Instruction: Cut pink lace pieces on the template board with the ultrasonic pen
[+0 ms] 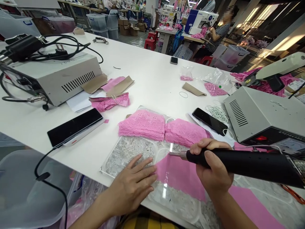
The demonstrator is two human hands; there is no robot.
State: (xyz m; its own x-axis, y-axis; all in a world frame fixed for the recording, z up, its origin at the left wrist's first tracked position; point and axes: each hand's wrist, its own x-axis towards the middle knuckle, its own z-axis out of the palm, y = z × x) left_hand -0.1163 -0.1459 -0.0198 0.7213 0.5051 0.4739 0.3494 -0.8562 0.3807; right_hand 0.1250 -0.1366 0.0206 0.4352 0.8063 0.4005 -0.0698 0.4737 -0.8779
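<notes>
My right hand (pixel 215 168) is wrapped round a black handheld tool (pixel 243 163) with a narrow metal tip. That tip points left and sits at the upper edge of a flat pink fabric piece (pixel 178 175). The fabric lies on a clear, scuffed plastic board (pixel 133 151). My left hand (pixel 135 181) rests flat with fingers spread on the board, fingertips at the fabric's left edge. Just beyond are two stacks of pink lace pieces, a left stack (pixel 143 125) and a right stack (pixel 186 131), side by side. More pink fabric (pixel 254 206) lies at the lower right.
Grey vented boxes stand on the left (pixel 57 76) and right (pixel 269 114). A black phone (pixel 209 121) lies near the right box, a larger phone on a power bank (pixel 76 127) at left. Tied pink pieces (pixel 111 101) lie behind. Another person (pixel 218 35) sits at a sewing machine (pixel 200 20).
</notes>
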